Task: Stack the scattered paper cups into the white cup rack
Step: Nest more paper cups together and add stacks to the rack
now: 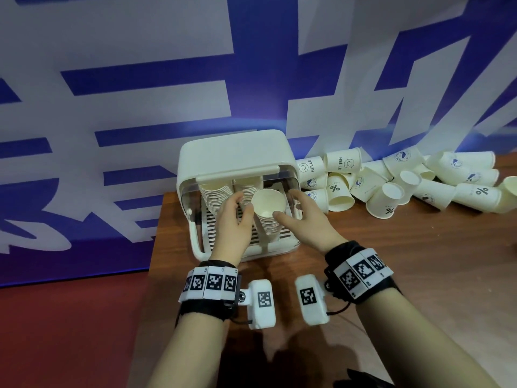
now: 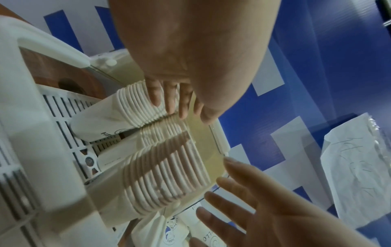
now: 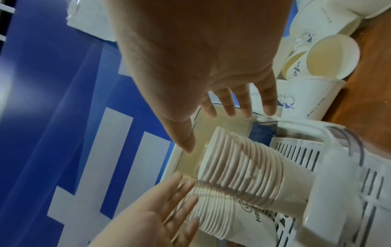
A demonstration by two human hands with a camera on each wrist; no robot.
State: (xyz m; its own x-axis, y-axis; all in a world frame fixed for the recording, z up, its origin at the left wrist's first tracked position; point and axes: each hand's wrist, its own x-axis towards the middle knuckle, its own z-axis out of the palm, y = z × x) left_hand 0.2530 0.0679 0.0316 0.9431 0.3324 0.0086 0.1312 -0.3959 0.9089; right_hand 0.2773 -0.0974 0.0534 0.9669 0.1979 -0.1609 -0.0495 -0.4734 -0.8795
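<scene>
The white cup rack (image 1: 235, 155) stands on the wooden table with nested stacks of paper cups inside. The nearest stack (image 1: 268, 222) leans toward me, its top cup (image 1: 268, 203) showing an open mouth. My left hand (image 1: 239, 205) is at that cup's left, thumb against it, fingers straight. In the left wrist view its fingertips (image 2: 169, 103) touch the rims of the neighbouring stack (image 2: 135, 103). My right hand (image 1: 292, 208) hovers at the cup's right, fingers spread, thumb near the rim. In the right wrist view its fingers (image 3: 228, 103) stay clear of the stack (image 3: 243, 167).
Several loose paper cups (image 1: 391, 186) lie heaped on the table (image 1: 391, 275) right of the rack, against a blue and white banner wall (image 1: 140, 79). The table's left edge (image 1: 152, 261) runs just left of the rack, with red floor below.
</scene>
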